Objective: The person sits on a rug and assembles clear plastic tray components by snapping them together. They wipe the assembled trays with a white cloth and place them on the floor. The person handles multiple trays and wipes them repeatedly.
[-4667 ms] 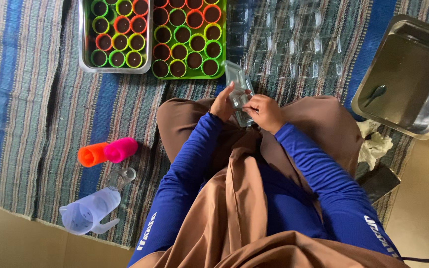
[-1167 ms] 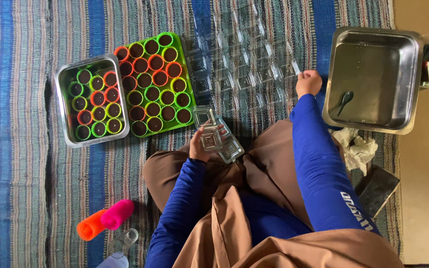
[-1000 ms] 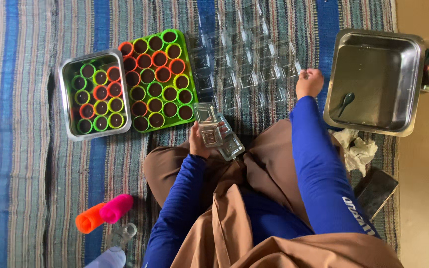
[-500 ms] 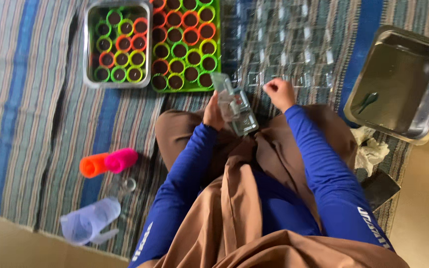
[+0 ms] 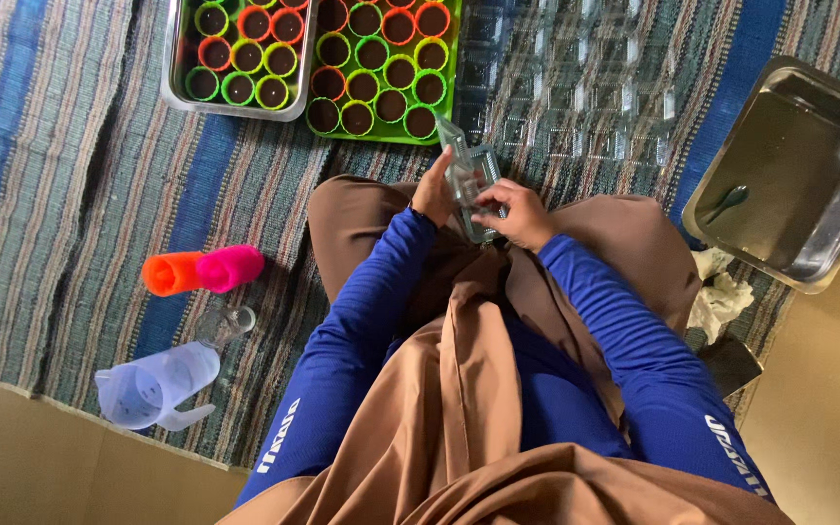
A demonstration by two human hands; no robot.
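Note:
Over my lap, both hands hold a stack of clear plastic containers (image 5: 467, 170). My left hand (image 5: 433, 194) grips its left side and my right hand (image 5: 517, 212) has its fingers on the right side. Just beyond them, several clear containers (image 5: 576, 87) lie spread out in rows on the striped mat. A green tray (image 5: 381, 73) and a metal tray (image 5: 235, 53) of coloured cups with dark filling sit at the far left of the hands.
A large metal pan (image 5: 799, 175) with a spoon stands at the right. Orange and pink cup stacks (image 5: 201, 270), a small glass (image 5: 226, 321) and a clear measuring jug (image 5: 153, 384) lie at the left. Crumpled tissue (image 5: 721, 297) lies near my right knee.
My right hand came back from the spread containers near the pan and joined the left hand on the clear stack. The view shifted left and down.

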